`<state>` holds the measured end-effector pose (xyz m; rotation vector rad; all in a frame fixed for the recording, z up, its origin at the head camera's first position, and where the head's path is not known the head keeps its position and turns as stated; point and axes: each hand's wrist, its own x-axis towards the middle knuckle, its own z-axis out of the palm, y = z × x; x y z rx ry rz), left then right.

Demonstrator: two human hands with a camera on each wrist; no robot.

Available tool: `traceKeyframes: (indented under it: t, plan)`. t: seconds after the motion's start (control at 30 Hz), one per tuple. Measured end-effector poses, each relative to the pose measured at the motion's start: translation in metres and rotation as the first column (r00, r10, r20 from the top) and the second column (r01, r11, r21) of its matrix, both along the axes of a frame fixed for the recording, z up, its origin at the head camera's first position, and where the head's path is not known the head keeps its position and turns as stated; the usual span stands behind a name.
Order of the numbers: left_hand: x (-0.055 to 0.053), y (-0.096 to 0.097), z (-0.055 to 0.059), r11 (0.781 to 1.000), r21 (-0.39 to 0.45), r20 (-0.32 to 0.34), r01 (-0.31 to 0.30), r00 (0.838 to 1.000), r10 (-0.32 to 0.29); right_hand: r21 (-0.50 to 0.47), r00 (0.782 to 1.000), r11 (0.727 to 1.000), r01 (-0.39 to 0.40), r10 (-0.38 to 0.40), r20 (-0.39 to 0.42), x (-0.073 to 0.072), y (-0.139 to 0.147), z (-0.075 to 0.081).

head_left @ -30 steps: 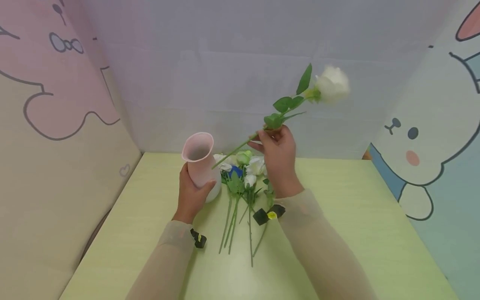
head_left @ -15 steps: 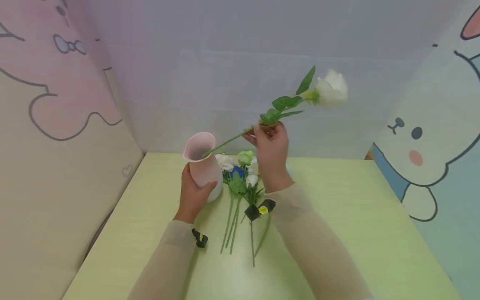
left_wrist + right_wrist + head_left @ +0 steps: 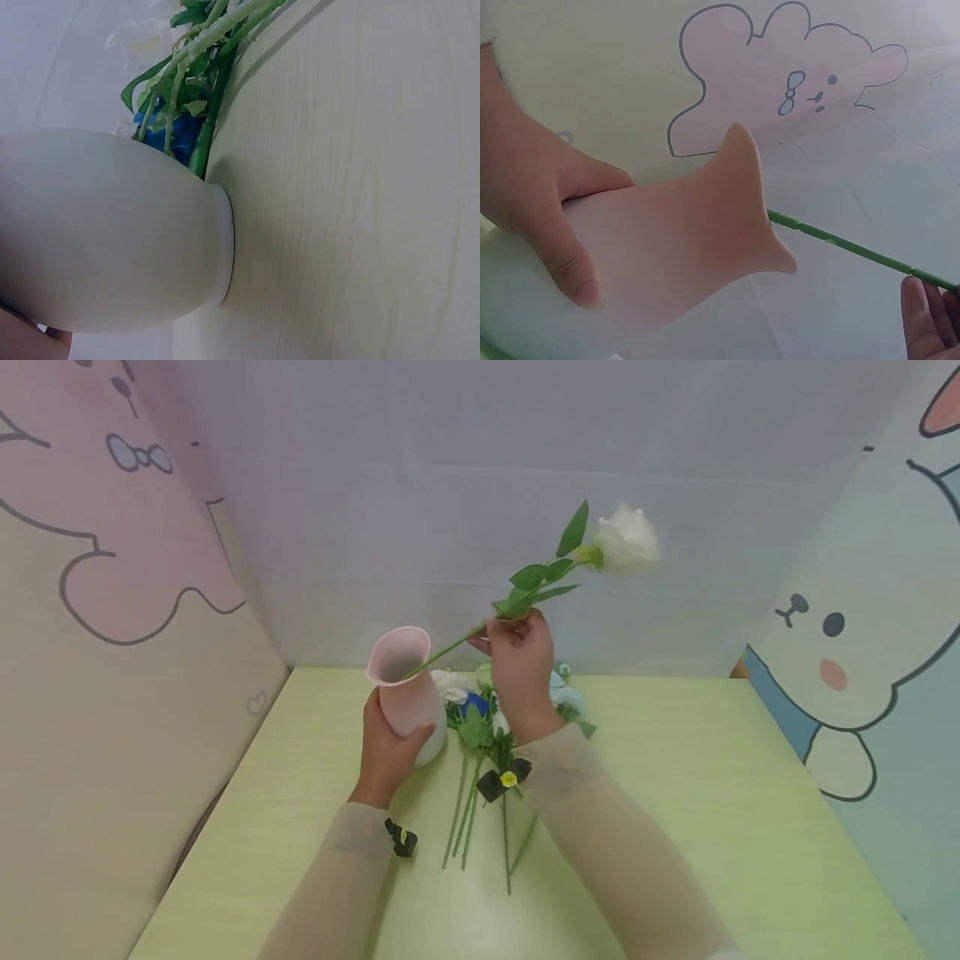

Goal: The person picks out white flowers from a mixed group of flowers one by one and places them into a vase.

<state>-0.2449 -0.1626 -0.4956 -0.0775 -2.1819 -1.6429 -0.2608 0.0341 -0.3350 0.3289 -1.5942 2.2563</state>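
Observation:
My left hand point(image 3: 388, 750) grips a pink-and-white vase point(image 3: 411, 706) around its body, thumb across the near side. In the left wrist view the base of the vase point(image 3: 112, 232) stands on or just at the table. My right hand point(image 3: 521, 672) pinches a white rose point(image 3: 626, 539) by its green stem, below the leaves, with the bloom up and to the right. The stem's point(image 3: 840, 241) lower end passes into the vase mouth in the right wrist view. How deep the tip reaches is hidden by the vase wall.
Several loose flowers lie on the pale table point(image 3: 675, 793) beside the vase: a blue flower point(image 3: 473, 704), white blooms point(image 3: 450, 683) and light blue ones point(image 3: 567, 697), partly behind my right arm. Their stems point(image 3: 461, 818) point towards me. A pale back wall point(image 3: 480, 527) closes off the far edge.
My right hand has moved left with the white rose, bringing the stem end from beside the vase into its mouth. The left hand and vase have hardly moved.

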Motion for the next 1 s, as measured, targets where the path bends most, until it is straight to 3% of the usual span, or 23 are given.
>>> traceKeyframes:
  t: [0.3, 0.57, 1.0]
  plan:
    - [0.002, 0.0, -0.002, 0.999, -0.024, 0.019, -0.022, 1.0, 0.023, 0.065, 1.0, 0.998, -0.005, 0.003, 0.019, 0.0, -0.013, -0.004]
    - [0.002, -0.002, -0.003, 0.999, -0.043, 0.028, -0.034, 0.999, 0.035, 0.066, 0.998, 0.997, -0.037, 0.034, 0.046, -0.002, -0.022, -0.008]
    - [0.001, 0.0, 0.0, 0.999, -0.027, 0.025, -0.036, 0.999, 0.037, 0.159, 0.999, 0.987, -0.031, 0.026, 0.034, -0.005, -0.027, 0.001]
